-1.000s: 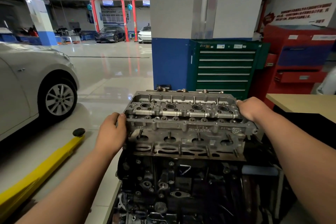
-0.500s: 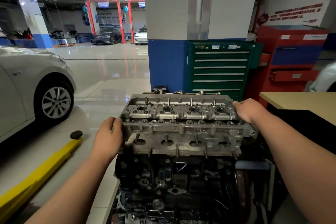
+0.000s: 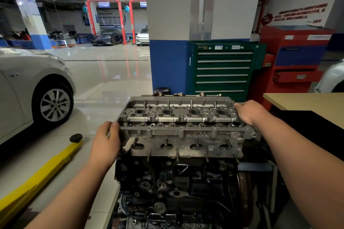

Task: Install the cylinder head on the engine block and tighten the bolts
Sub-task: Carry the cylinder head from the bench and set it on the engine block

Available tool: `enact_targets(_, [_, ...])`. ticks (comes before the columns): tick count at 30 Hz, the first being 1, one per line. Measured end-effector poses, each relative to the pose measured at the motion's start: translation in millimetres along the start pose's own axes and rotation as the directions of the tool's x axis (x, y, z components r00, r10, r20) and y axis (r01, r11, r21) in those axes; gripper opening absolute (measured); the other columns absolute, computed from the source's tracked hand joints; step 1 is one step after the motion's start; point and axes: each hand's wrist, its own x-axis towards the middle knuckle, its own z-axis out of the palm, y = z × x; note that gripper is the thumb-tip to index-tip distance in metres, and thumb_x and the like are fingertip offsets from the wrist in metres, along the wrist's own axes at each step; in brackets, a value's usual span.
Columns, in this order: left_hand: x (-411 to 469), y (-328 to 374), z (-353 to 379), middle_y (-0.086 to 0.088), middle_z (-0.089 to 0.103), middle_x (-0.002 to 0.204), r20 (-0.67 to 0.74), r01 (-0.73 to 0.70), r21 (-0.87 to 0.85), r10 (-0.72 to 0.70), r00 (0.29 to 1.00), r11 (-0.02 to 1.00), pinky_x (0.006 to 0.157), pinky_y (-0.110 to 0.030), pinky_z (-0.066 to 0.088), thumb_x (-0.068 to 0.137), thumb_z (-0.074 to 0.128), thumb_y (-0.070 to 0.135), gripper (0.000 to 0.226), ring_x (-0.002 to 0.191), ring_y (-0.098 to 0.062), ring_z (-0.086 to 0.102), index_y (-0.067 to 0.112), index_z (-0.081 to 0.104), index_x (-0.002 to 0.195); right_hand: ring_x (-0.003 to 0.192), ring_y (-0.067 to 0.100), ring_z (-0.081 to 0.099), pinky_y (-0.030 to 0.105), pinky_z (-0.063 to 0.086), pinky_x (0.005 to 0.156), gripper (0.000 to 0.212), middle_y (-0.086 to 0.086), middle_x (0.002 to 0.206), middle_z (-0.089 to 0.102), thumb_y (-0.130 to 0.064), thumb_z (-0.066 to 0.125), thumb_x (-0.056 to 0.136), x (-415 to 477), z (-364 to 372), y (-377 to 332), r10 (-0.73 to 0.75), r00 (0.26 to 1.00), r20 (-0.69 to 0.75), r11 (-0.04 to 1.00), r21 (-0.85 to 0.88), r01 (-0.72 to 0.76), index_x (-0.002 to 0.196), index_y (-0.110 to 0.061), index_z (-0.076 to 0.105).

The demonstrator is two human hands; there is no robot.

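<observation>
The bare aluminium cylinder head [image 3: 183, 127] sits level on top of the dark engine block [image 3: 176, 188] in front of me. It shows four round wells along its top and a row of studs on its near face. My left hand [image 3: 105, 142] grips the head's left end, thumb on the upper edge and fingers curled underneath. My right hand [image 3: 250, 111] holds the far right corner, fingers curled over the rim. No bolts or tools are visible on the head.
A yellow lift arm [image 3: 39, 176] with a black pad lies on the floor at left, beside a silver car [image 3: 28, 87]. A green drawer cabinet [image 3: 222, 70] and a red cabinet [image 3: 296, 61] stand behind the engine. A beige tabletop [image 3: 307, 104] is at right.
The cylinder head has come down a little with both hands and now rests lower on the block. Both hands keep their hold at the same ends.
</observation>
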Motion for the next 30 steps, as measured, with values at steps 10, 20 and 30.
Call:
enact_targets(10, [8.5,-1.2,5.1,-0.01,0.059,0.089,0.004,0.045,-0.003,-0.045,0.999,0.999,0.059,-0.031,0.038,0.1,0.032,0.039,0.033,0.075,-0.016,0.055,0.015,0.052,0.087,0.111,0.035,0.058,0.035,0.046,0.092,0.053,0.024,0.122,0.06,-0.035,0.029,0.104,-3.9,-2.4,-2.3,0.03,0.999,0.038,0.999,0.028,-0.031,0.127,0.004,0.056])
enact_targets(20, [0.8,0.1,0.7,-0.01,0.057,0.091,0.07,-0.001,0.037,-0.002,0.998,0.999,0.07,-0.037,0.037,0.1,0.032,0.039,0.031,0.081,-0.025,0.053,0.017,0.049,0.087,0.105,0.034,0.06,0.03,0.043,0.085,0.044,0.021,0.115,0.065,-0.034,0.038,0.102,3.6,-2.8,1.4,-0.01,1.0,-0.009,0.997,0.071,0.011,0.119,-0.003,0.065])
enact_targets(30, [7.3,-5.7,2.1,-0.012,0.059,0.088,0.079,0.025,0.02,-0.027,0.997,0.999,0.074,-0.04,0.04,0.101,0.032,0.04,0.032,0.085,-0.031,0.056,0.018,0.051,0.088,0.105,0.036,0.058,0.033,0.044,0.081,0.044,0.022,0.116,0.062,-0.03,0.033,0.102,-2.9,-3.4,-0.8,0.013,1.0,0.013,0.999,0.051,-0.014,0.12,0.0,0.059])
